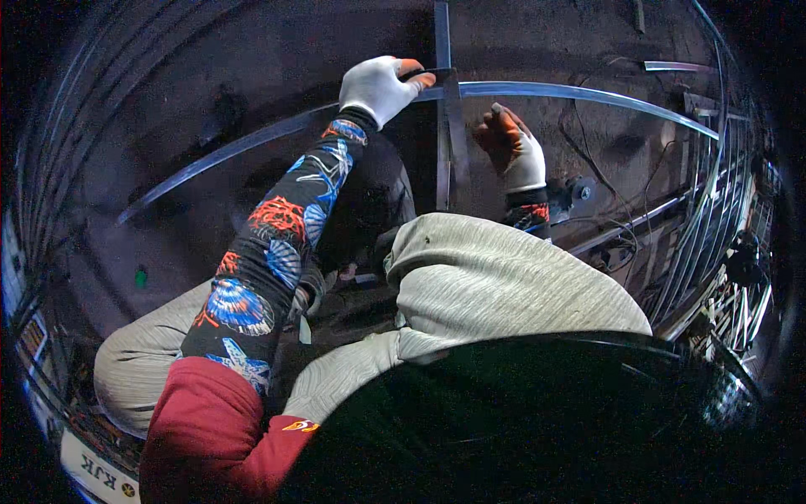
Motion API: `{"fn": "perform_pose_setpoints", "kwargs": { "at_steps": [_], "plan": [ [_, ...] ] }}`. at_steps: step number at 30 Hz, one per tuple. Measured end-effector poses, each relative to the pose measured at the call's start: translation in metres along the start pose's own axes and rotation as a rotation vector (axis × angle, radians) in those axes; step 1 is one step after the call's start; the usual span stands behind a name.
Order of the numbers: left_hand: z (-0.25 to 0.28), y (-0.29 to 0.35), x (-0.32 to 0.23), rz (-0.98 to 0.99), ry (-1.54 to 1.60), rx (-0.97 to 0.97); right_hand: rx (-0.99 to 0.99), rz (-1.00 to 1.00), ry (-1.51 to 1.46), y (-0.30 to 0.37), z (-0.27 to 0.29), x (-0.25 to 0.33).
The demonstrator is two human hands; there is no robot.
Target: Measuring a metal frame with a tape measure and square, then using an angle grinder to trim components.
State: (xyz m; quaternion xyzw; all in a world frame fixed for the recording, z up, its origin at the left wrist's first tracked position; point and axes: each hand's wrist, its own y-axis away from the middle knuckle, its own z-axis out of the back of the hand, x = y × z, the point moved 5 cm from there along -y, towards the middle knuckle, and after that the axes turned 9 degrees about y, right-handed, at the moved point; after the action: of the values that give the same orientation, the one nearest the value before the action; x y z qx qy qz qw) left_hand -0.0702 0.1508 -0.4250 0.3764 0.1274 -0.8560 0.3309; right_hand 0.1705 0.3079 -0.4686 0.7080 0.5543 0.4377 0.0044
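My left hand [379, 89], in a white glove with orange fingertips, pinches the short arm of a dark metal square [457, 130]. The square lies where a long shiny metal bar [550, 89] crosses a second metal bar [442, 38], its long arm running toward me beside the second bar. Right of this crossing, my right hand [516, 151] is raised in the same kind of glove, apart from the bars. Its fingers are curled and pressed together, with a small greyish tip showing at their ends; what they hold is not clear.
On the right stand several thin metal bars [701, 210] in a rack-like bundle. A short metal strip [677, 66] lies at the far right. Dark cables [588, 155] trail over the floor beyond my right hand. A small green object [141, 276] is on the left. My bent knees [512, 286] are close by.
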Motion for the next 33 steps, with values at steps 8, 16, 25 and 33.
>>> {"fn": "perform_pose_setpoints", "kwargs": {
  "at_steps": [8, 16, 25, 33],
  "plan": [
    [0.002, 0.001, -0.001, 0.032, -0.009, -0.008, -0.614, 0.178, 1.139, 0.013, 0.019, 0.024],
    [0.002, -0.001, -0.006, 0.058, 0.008, 0.059, -0.602, 0.212, 0.868, -0.003, 0.048, 0.008],
    [0.005, -0.001, -0.003, 0.067, 0.01, 0.02, -0.629, 0.259, 1.382, -0.004, 0.028, 0.017],
    [0.008, 0.0, -0.007, 0.073, 0.016, 0.019, -0.509, 0.52, 1.838, -0.012, 0.037, 0.018]
  ]
}}
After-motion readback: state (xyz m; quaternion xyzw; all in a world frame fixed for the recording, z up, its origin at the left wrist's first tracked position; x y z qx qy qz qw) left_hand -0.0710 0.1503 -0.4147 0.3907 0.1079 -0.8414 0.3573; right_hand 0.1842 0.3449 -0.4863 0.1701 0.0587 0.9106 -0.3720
